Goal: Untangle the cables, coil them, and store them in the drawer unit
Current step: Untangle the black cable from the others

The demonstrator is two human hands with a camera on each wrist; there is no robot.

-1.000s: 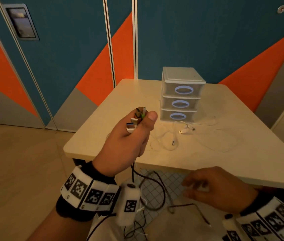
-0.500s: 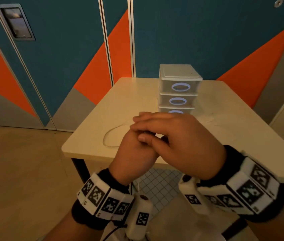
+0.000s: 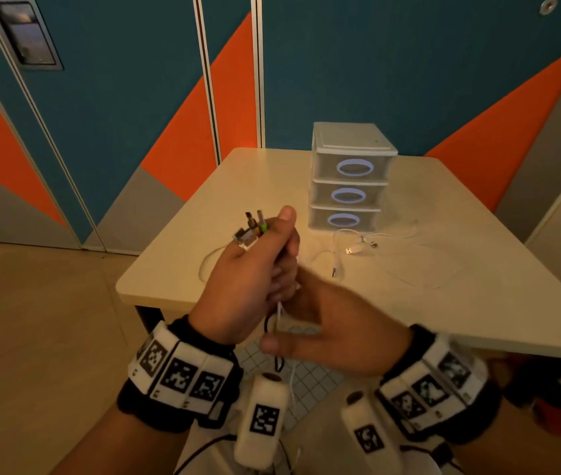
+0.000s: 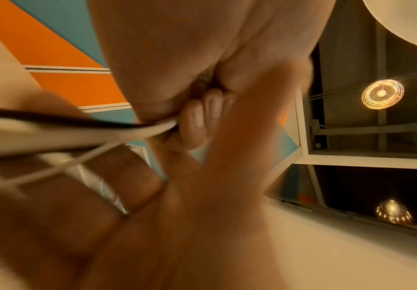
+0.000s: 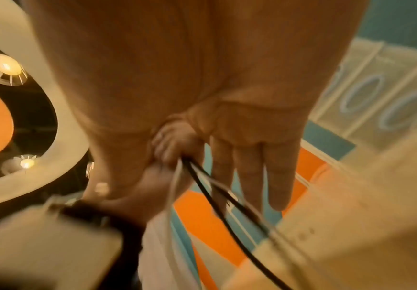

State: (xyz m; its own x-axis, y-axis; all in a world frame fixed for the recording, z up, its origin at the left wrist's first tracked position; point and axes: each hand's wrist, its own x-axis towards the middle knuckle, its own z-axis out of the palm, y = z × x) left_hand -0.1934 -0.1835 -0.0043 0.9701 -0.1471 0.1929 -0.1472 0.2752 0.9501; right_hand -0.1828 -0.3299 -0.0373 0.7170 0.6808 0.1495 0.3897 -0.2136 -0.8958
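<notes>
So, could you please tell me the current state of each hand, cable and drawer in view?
left hand: grips the cable bundle, plugs up.
right hand: fingers straight, beside the hanging cables.
cable bundle: held above the table's near edge.
white cables: loose on the table.
drawer unit: all three drawers closed.

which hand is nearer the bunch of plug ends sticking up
Left. The left hand grips the cables with the plug ends poking out just above its fist. The right hand is lower, fingers straight, against the strands hanging below that grip.
</notes>
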